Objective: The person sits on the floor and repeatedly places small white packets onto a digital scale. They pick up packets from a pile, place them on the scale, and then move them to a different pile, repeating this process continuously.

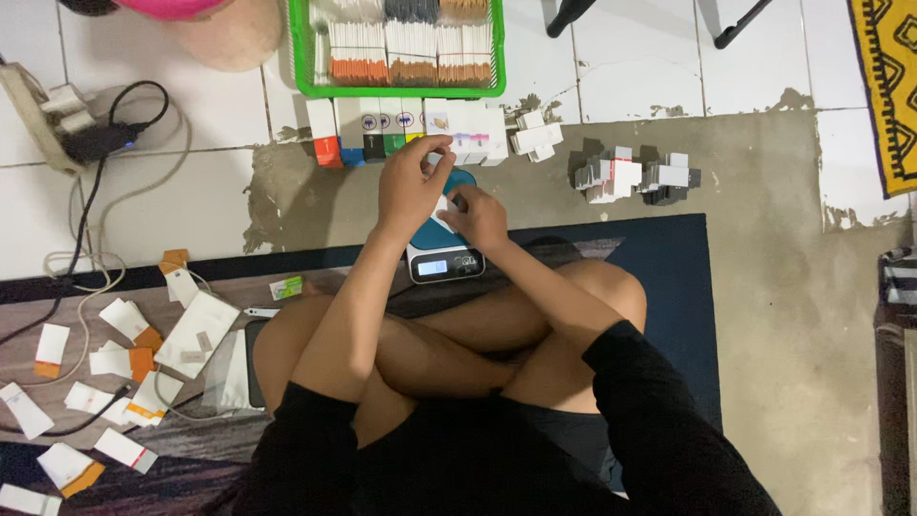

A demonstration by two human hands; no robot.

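I sit cross-legged on the floor behind a small digital scale point(445, 262) with a blue top. My left hand point(411, 183) hovers above the scale, its fingertips pinching a small white packet point(441, 146). My right hand point(478, 215) rests just right of it over the scale's blue top, fingers curled on a small white piece; what it is I cannot make out. A row of small white boxes point(411, 129) with coloured ends stands just beyond my hands.
A green basket point(301, 57) full of packets sits at the far edge. Piles of small folded boxes point(630, 177) lie to the right. Loose white and orange packets point(134, 354) and cables with a power strip point(57, 119) cover the left floor. A dark mat point(669, 277) lies under me.
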